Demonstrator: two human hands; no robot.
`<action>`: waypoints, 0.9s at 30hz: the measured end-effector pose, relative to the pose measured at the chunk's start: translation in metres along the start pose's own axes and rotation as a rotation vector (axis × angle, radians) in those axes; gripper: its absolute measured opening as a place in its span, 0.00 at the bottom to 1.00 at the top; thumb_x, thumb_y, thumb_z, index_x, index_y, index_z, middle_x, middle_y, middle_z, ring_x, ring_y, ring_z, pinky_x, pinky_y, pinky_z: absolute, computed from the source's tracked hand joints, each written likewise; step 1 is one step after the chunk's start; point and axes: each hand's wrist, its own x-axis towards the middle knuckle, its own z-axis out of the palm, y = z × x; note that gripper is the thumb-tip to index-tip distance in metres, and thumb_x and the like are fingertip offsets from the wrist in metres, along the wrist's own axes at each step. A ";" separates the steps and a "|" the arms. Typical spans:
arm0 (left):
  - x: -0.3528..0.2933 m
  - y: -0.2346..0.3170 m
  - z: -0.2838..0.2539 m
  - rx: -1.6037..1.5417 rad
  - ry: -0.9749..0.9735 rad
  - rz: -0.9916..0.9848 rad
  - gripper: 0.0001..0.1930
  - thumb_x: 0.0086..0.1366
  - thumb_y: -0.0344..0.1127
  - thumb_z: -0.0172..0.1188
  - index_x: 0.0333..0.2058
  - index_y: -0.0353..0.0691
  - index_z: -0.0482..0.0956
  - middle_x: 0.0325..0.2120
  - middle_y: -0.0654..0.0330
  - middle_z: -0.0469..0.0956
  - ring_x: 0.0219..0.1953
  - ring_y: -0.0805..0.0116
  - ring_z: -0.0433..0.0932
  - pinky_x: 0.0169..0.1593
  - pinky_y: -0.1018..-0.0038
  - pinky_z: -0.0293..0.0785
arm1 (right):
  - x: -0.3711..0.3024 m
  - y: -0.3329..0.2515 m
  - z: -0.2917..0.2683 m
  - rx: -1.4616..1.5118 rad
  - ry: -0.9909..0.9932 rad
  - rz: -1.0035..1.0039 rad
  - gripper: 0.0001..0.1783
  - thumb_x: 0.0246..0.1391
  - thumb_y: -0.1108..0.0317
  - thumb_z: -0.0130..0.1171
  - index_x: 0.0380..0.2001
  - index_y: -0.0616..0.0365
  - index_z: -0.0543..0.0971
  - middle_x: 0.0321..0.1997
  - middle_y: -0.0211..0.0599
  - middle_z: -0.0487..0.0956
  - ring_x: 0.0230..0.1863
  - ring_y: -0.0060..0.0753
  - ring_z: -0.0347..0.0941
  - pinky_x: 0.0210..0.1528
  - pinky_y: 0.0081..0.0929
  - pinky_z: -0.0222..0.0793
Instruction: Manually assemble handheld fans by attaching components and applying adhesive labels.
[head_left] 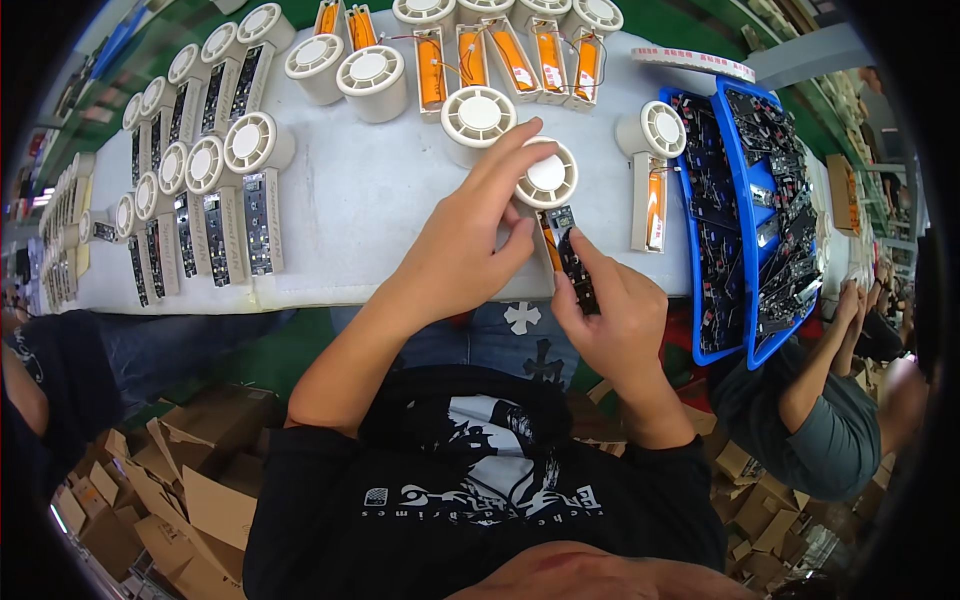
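Note:
A white handheld fan (548, 178) with a round vented head lies at the front of the table, its handle pointing toward me. My left hand (455, 240) grips it, fingers over the head's left side and the thumb near the handle. Pinched between thumb and fingers of my right hand (622, 312) is a black circuit board (574, 262), angled over the fan's open handle. Part of an orange battery (552, 240) shows inside that handle. A second white fan head (479, 116) stands just beyond my left fingers.
Fans with orange batteries in open handles (510, 62) line the back; one more (651, 205) lies at right. Fans with fitted boards (262, 220) fill the left. Two blue trays (749, 290) hold black boards. A tape roll (692, 64) lies behind them. Co-workers sit at both sides; cardboard boxes (215, 500) cover the floor.

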 end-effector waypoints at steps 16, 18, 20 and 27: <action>0.000 0.016 0.008 0.041 -0.071 -0.135 0.32 0.59 0.20 0.58 0.63 0.47 0.69 0.72 0.56 0.52 0.23 0.73 0.74 0.31 0.76 0.72 | 0.025 0.003 -0.054 0.014 -0.623 0.053 0.41 0.38 0.57 0.76 0.60 0.50 0.77 0.25 0.33 0.77 0.22 0.38 0.74 0.26 0.34 0.68; 0.002 0.016 0.009 0.044 -0.073 -0.118 0.32 0.58 0.20 0.58 0.63 0.47 0.69 0.72 0.55 0.52 0.23 0.73 0.75 0.31 0.76 0.73 | 0.030 0.010 -0.052 0.037 -0.600 0.049 0.42 0.37 0.56 0.76 0.61 0.48 0.76 0.25 0.32 0.77 0.22 0.38 0.74 0.27 0.34 0.68; 0.005 0.014 0.009 0.048 -0.072 -0.107 0.32 0.58 0.20 0.59 0.63 0.46 0.70 0.72 0.55 0.52 0.24 0.74 0.75 0.31 0.76 0.73 | 0.035 0.017 -0.049 0.090 -0.552 0.040 0.43 0.36 0.56 0.76 0.62 0.44 0.76 0.26 0.31 0.77 0.22 0.38 0.73 0.27 0.35 0.68; -0.003 0.007 -0.001 -0.020 -0.054 -0.026 0.32 0.58 0.22 0.60 0.63 0.45 0.69 0.72 0.54 0.51 0.27 0.73 0.77 0.34 0.77 0.75 | 0.035 -0.002 -0.040 0.113 -0.544 0.050 0.41 0.41 0.58 0.77 0.59 0.53 0.71 0.24 0.35 0.76 0.24 0.42 0.75 0.27 0.37 0.68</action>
